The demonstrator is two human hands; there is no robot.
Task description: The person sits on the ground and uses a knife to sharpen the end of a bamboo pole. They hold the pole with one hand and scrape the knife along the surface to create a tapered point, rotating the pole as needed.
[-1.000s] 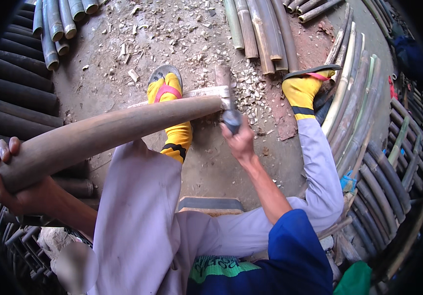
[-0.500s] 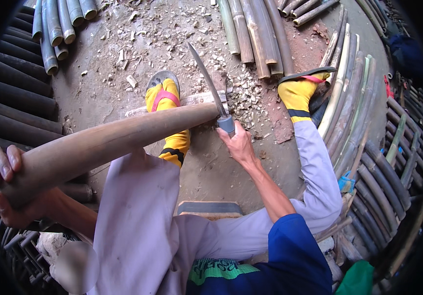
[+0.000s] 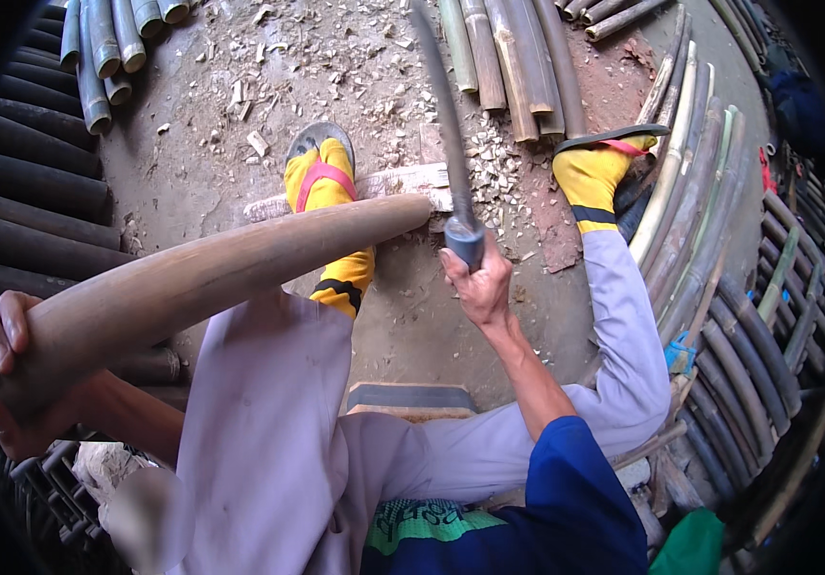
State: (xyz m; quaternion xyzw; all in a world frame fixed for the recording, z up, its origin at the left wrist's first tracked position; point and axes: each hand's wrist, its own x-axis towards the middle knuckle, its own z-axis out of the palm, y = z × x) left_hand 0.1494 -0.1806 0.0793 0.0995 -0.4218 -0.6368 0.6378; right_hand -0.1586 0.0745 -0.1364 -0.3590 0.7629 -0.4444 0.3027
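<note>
A thick brown bamboo pole point(image 3: 211, 273) slants from the left edge across my left thigh to a narrowed far end. My left hand point(image 3: 5, 355) wraps round its near part, at the far left of the view. In my right hand point(image 3: 482, 286) is a machete point(image 3: 453, 129), gripped by its grey cylindrical handle. The long dark blade points up and away, slightly right of the pole's end and apart from it. Below that end lies a pale block point(image 3: 407, 180) on the ground, beside my left foot in a yellow sock and sandal point(image 3: 321, 172).
Dark bamboo poles point(image 3: 34, 196) line the left side, with greyish ones point(image 3: 101, 57) beyond. More poles point(image 3: 503, 57) lie far ahead and a curved stack point(image 3: 690, 211) flanks my right leg. Wood chips point(image 3: 307, 57) litter the ground. A low seat point(image 3: 410, 395) stands between my legs.
My right hand has drawn the machete to the right and raised it off the pole's end; the blade now stands more upright. The pole and my left hand have barely moved.
</note>
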